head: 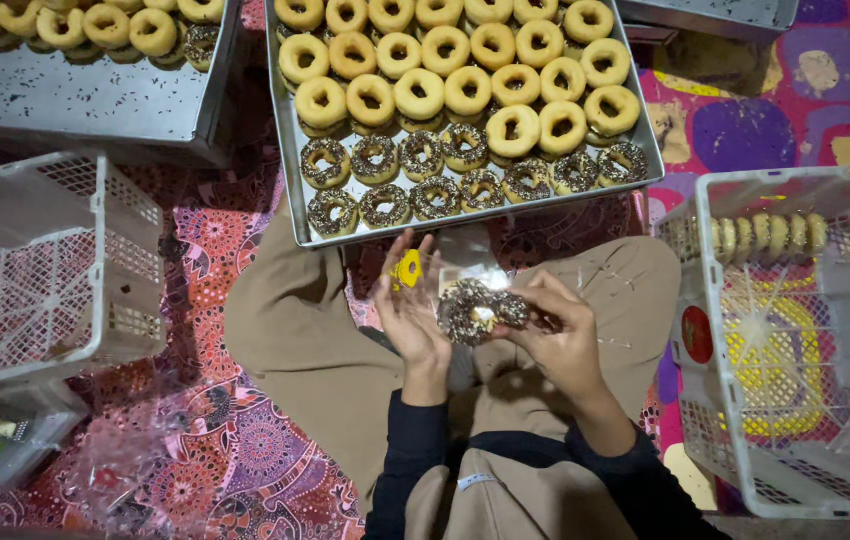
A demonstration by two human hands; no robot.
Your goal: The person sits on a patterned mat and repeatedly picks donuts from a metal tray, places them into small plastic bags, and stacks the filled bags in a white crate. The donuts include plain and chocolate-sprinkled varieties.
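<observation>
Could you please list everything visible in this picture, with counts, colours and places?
Sprinkled ring doughnut: one, dark with pale flecks, between both hands.
Clear plastic bag with yellow mark: one, at the left hand.
Rectangular metal tray: one, silver, top centre, rows of plain yellow and sprinkled doughnuts; count unclear.
Second metal tray: silver, top left, some doughnuts.
White plastic crate, left: one, lattice walls.
White plastic crate, right: one, a row of packed doughnuts inside.
Patterned floor mat: red and pink.
Left hand: grip on bag.
Right hand: grip on doughnut.
</observation>
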